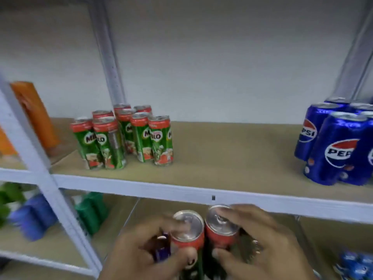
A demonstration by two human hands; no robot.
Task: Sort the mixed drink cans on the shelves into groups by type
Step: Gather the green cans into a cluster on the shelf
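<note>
My left hand (145, 253) grips a green Milo can with a red band (188, 233) low in the middle of the view. Right beside it, my right hand (260, 243) holds a second Milo can (222, 225), fingers over its top and thumb on its side. Both cans are upright, in front of the lower shelf opening. On the upper shelf board (232, 154) a group of several Milo cans (125, 136) stands at the left. Several blue Pepsi cans (341, 146) stand together at the right.
An orange carton (35, 116) leans on the neighbouring shelf section at far left. Blurred green cans (90, 211) and blue cans (34, 217) sit on the lower shelf left. More blue cans (355, 265) lie at bottom right. A white upright post (40, 158) divides the sections.
</note>
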